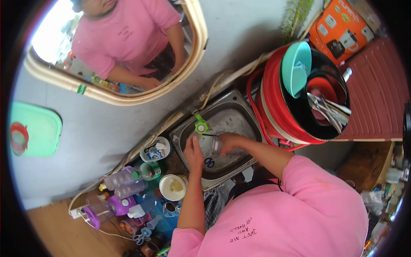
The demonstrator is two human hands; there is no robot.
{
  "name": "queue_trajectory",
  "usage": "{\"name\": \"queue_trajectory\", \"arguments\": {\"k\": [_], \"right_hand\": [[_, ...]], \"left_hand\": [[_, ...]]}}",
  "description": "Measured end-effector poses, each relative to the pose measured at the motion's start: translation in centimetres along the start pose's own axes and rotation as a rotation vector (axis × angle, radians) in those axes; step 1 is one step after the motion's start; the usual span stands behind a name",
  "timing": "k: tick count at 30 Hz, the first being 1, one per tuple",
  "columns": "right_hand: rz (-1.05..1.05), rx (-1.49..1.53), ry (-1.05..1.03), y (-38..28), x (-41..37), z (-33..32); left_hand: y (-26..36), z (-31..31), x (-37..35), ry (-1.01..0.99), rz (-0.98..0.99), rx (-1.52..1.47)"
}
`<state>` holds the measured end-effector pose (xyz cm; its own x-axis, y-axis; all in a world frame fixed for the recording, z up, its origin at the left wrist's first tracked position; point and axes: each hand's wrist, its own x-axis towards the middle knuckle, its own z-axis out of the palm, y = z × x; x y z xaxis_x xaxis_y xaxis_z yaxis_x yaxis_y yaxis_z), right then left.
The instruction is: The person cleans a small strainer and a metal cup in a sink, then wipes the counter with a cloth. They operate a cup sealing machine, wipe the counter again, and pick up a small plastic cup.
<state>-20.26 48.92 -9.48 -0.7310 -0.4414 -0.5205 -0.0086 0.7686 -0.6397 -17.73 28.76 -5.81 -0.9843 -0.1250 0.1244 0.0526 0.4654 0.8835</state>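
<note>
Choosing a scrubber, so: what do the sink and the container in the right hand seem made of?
The sink looks like stainless steel: grey, dull sheen, mottled stains. The clear container in the right hand seems glass or plastic: see-through with bright highlights; which one is unclear.

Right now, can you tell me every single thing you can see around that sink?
sink: one, steel grey, middle, against the wall
tap: one, green, at the sink's edge
clear jar: one, see-through, over the sink
scissors: one pair, blue handles, in the sink
red tub: one, red, beside the sink, holding bowls and cutlery
teal bowl: one, teal, in the tub
white bowl: one, white, on the counter
bottles: two, clear, on the counter
mirror: one, cream frame, on the wall
orange box: one, orange, top corner
left hand: one, open, at the sink
right hand: one, gripping the jar
</note>
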Motion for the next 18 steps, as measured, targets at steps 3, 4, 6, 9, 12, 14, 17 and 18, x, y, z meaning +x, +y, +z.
{"name": "queue_trajectory", "arguments": {"k": [3, 4, 6, 9, 12, 14, 17, 18], "right_hand": [[0.103, -0.108, -0.403, -2.9, -1.6, -1.1], [0.043, -0.11, -0.445, -3.5, -1.7, -0.8], [-0.063, -0.185, -0.551, -4.5, -1.5, 0.1], [-0.01, 0.06, -0.6, -4.4, -1.0, 0.8], [-0.027, 0.137, -0.509, -2.0, -1.1, 1.1], [0.414, 0.53, -0.36, 1.5, -0.6, 2.5], [0.615, 1.065, -0.365, 0.8, -2.4, 2.4], [0.612, 1.041, -0.381, 1.5, -2.4, 3.1]], "left_hand": [[-6.9, 1.4, -3.7, -0.04, -0.889, -0.613], [-7.9, 2.3, -4.6, -0.083, -0.999, -0.744], [-9.5, 4.6, -6.7, -0.095, -1.147, -0.994], [-12.1, 6.8, -8.1, -0.315, -0.976, -1.145], [-11.2, 7.6, -6.6, -0.256, -1.146, -1.415], [-10.5, 7.4, -5.7, -0.186, -1.139, -1.365], [-8.9, 5.9, -4.2, -0.15, -1.085, -0.997], [-7.9, 5.0, -3.9, -0.168, -1.021, -0.696]]}}
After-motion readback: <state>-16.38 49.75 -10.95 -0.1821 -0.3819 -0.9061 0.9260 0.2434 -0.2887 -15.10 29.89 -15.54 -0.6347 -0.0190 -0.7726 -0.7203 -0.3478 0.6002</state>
